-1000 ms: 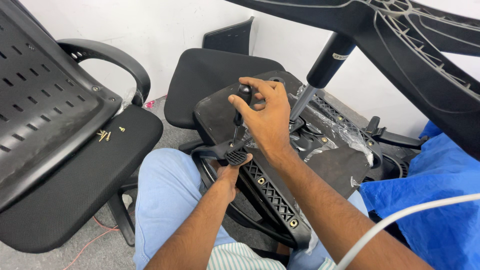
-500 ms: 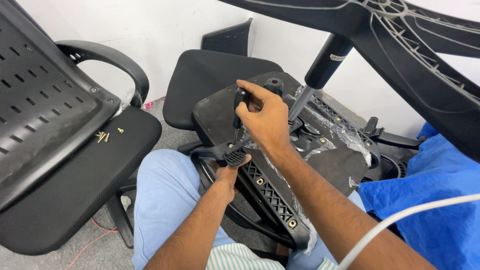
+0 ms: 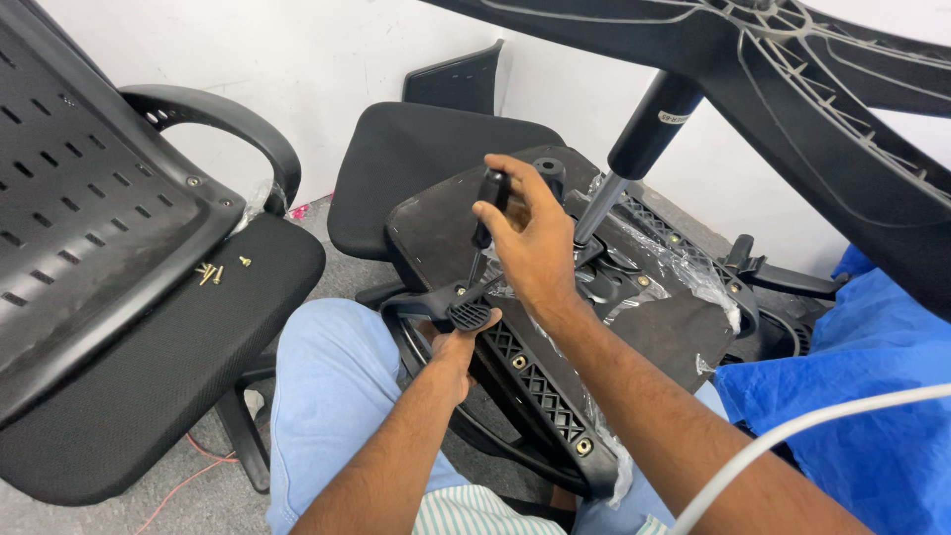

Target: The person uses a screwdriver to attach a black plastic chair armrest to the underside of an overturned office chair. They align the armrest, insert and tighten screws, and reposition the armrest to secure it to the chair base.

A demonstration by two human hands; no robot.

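Setting: white wall (image 3: 327,59) at the far side; grey floor (image 3: 213,495) near left.
Screwdriver (image 3: 485,220): upright, tip down on the upturned chair seat (image 3: 684,327) at centre.
Right hand (image 3: 535,243): fingers clenched around the screwdriver handle.
Left hand (image 3: 464,342): fingers grasping the black armrest bracket (image 3: 446,302) from below.
Screws (image 3: 213,271): loose on the left chair cushion (image 3: 188,347).
Blue cloth (image 3: 862,416): near right.

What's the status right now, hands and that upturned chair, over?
Right hand gripping screwdriver, tip down at armrest bracket. Left hand steadying bracket underneath. Upturned seat on lap; plastic wrap nearby.
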